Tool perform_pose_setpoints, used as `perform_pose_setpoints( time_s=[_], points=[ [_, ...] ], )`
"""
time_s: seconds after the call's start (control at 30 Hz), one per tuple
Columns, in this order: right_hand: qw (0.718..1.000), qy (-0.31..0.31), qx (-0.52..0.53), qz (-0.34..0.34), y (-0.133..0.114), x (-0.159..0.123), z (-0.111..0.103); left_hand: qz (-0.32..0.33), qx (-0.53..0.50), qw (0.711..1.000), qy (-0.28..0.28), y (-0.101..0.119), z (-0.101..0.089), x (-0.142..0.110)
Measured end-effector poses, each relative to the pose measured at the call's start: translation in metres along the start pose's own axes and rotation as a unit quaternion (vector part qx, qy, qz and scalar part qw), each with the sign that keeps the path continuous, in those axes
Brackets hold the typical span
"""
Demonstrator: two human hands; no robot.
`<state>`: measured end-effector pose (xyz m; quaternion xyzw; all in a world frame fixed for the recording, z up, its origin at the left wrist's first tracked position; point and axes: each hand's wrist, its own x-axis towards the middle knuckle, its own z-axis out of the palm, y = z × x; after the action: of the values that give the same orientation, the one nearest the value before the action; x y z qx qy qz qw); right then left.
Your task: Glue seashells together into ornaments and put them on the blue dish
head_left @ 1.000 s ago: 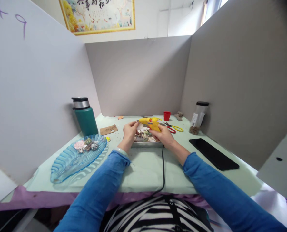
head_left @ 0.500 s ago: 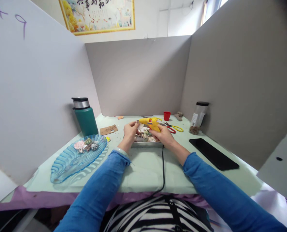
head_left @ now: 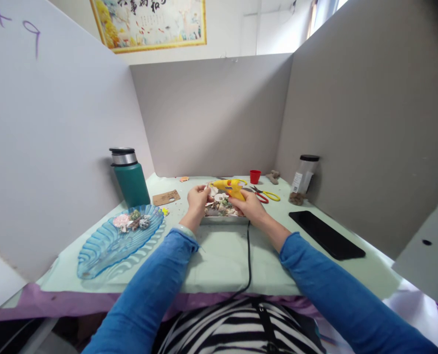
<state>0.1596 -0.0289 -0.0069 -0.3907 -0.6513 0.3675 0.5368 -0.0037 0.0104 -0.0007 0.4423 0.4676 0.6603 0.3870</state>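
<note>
Glue gun (head_left: pixel 235 188), leftward-pointing, long axis crosswise

Yellow glue gun (head_left: pixel 233 186), pointing left, white piece (head_left: pixel 213 191) beside

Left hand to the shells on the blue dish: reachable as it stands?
Probably yes: the shells lie uncovered on the blue dish, with just a low yellow piece roughly between. But the left hand's fingers are occupied with a pale piece.
</note>
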Motion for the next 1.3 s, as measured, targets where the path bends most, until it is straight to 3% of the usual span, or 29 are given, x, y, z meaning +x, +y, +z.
perform_pose_setpoints(
  time_s=[1.0,1.3],
  points=[
    [0.999,0.032,0.008,0.000,0.0010,0.0009,0.0011,-0.013,-0.001,1.000,0.015,0.0029,-0.0002,-0.0008],
    [1.000,0.026,0.012,-0.004,0.0008,-0.0005,0.0005,0.005,-0.010,1.000,-0.007,0.0003,-0.0016,-0.0005]
  ],
)
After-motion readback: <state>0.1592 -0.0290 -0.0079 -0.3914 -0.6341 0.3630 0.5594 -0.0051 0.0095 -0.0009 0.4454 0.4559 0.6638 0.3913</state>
